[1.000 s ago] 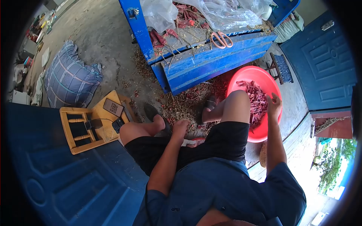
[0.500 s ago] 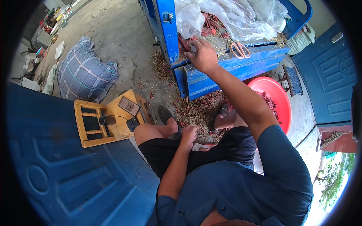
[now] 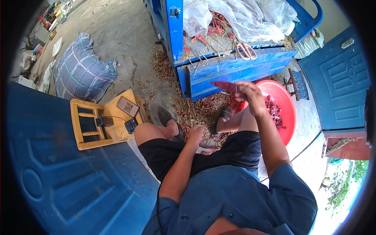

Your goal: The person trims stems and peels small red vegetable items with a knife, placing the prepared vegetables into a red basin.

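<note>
In my right hand (image 3: 250,96) is a long dark red pepper (image 3: 226,85), gripped at one end, its tip pointing left in front of the blue cart's side panel (image 3: 235,74). Behind that hand stands a red basin (image 3: 289,117) holding dark red pieces (image 3: 274,111). My left hand (image 3: 196,134) is closed near my lap, between the knees; what it holds, if anything, cannot be made out. Pink-handled scissors (image 3: 246,51) lie at the edge of the cart bed, beside red peppers (image 3: 215,30) and clear plastic sheeting (image 3: 239,17).
A wooden chair (image 3: 117,131) at the left carries a phone (image 3: 128,106) and a small black device (image 3: 131,125). A plaid sack (image 3: 84,70) lies beyond it. Stems litter the floor (image 3: 196,111). A small stool (image 3: 299,84) stands beside the basin.
My right hand has moved from the cart bed down and right toward the basin, now with a red pepper in it. My left hand remains near my lap. The view has shifted slightly.
</note>
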`<state>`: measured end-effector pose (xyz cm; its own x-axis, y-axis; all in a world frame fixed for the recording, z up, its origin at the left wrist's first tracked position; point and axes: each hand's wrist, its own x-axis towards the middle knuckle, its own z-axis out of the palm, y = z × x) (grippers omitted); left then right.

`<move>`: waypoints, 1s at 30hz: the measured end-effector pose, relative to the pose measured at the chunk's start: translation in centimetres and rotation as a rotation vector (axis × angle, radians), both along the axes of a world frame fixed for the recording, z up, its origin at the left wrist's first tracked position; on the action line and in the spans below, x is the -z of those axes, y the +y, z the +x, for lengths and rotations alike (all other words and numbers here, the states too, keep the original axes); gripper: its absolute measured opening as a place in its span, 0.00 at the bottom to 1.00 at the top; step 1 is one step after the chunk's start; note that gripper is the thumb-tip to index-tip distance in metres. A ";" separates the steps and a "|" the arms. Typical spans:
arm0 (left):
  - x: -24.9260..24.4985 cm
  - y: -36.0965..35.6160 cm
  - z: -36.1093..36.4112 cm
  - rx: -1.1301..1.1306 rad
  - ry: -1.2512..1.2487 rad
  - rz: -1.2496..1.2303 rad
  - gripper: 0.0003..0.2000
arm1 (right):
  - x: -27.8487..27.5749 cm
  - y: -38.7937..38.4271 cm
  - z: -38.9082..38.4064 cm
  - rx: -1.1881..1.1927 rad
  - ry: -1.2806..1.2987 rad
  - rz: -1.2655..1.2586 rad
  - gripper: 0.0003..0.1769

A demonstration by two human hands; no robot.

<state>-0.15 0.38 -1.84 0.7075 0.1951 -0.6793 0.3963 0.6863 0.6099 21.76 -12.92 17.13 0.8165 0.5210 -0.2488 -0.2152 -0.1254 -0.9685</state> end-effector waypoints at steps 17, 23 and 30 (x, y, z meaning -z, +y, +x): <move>0.8 -1.3 -2.2 -0.046 -0.036 0.286 0.08 | 13.1 -0.9 -11.9 -0.958 0.093 -0.056 0.13; 4.2 1.1 -3.6 -0.127 -0.033 0.130 0.09 | 11.9 0.0 -13.6 -0.948 -0.270 0.006 0.13; 4.1 -0.3 -2.8 -0.164 0.094 0.015 0.12 | 13.2 0.4 -14.3 -0.736 -0.560 -0.331 0.13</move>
<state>-2.97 0.05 -5.90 0.5990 0.3135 -0.7368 0.3353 0.7374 0.5863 7.43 -12.56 3.95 0.3606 0.9206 -0.1498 0.5054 -0.3279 -0.7982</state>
